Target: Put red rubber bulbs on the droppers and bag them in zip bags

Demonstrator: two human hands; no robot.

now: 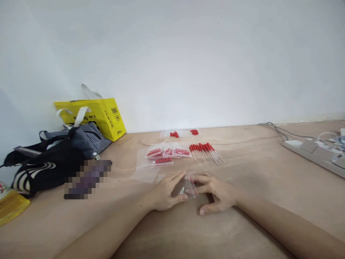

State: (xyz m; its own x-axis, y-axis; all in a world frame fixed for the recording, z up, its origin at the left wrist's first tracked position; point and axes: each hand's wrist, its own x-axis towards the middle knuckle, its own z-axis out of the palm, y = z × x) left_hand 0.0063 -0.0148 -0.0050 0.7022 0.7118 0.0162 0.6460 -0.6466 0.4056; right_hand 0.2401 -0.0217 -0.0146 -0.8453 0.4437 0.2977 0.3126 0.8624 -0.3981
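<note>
A clear zip-lock bag (188,187) with a red line along its zip lies flat on the table between my hands. My left hand (168,192) grips its left side, thumb at the near edge and fingers at the far edge. My right hand (215,192) is open, its fingers touching the zip end and its thumb held apart from the bag. What the bag contains, if anything, I cannot make out. Beyond my hands lies a row of thin sticks with red ends (206,153). Left of them are several filled zip-lock bags (168,151) showing red pieces.
More red pieces (174,134) lie on clear plastic near the wall. Flat clear bags (145,173) lie left of centre. A yellow bag (115,118), a striped pouch (83,140) and a black bag (54,165) stand left. A power strip (315,156) with cables sits right.
</note>
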